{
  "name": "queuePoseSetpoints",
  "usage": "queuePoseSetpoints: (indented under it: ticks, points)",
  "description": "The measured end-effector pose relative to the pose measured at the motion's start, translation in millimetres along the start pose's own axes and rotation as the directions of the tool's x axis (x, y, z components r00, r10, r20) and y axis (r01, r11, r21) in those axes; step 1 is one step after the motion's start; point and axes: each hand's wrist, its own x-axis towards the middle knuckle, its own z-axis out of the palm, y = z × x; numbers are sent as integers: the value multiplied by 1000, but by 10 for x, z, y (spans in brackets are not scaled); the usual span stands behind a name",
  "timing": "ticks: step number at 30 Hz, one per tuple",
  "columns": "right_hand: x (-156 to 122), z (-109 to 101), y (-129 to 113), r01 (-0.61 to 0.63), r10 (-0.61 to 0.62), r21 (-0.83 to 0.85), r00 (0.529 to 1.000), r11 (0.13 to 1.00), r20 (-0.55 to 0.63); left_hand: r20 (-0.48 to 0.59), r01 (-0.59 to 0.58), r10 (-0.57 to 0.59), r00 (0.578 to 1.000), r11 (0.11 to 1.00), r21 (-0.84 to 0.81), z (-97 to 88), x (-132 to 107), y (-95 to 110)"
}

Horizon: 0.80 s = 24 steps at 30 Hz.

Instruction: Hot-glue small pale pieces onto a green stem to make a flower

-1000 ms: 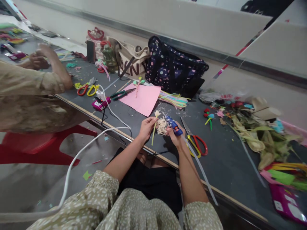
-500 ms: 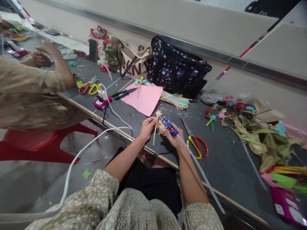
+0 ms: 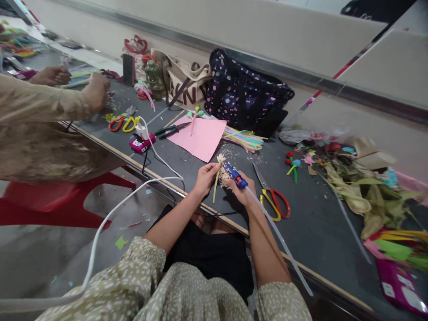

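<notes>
Between the fingertips of my left hand point(image 3: 207, 177) is a craft flower point(image 3: 221, 158) with pale frilly petals and a thin green stem point(image 3: 216, 189) hanging below. My right hand point(image 3: 243, 191) is wrapped round a blue hot glue gun point(image 3: 235, 173); a long translucent glue stick point(image 3: 281, 238) trails out of its rear. The gun's tip is close to the flower head, but whether they touch I cannot tell. Cream shavings point(image 3: 225, 179) lie in a clump below the gun, beside both hands. Red-and-yellow-handled scissors point(image 3: 274, 200) rest just right of my right hand.
A pink sheet point(image 3: 203, 138), dark-handled pliers point(image 3: 167, 131), a pipe-cleaner bundle point(image 3: 245, 140) and bags point(image 3: 247, 89) lie beyond my hands. Dried husks point(image 3: 351, 191) are at right. A white cable point(image 3: 133, 189) crosses the left side. A co-worker's hand point(image 3: 96, 91) is at far left.
The co-worker's hands at left have come down and apart, one moving right toward the table. My own hands, the flower and the glue gun stay almost still.
</notes>
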Motion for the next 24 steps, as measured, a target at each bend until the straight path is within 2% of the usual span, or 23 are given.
queuePoseSetpoints:
  ticks: [16,24]
  points:
    - [-2,9,30,-28,27,17,999,999,16,8,10,-10,1000,1000,12,15,-15,23]
    - [3,-13,-21,-5,6,-54,1000,999,14,6,13,-13,1000,1000,13,16,-6,15]
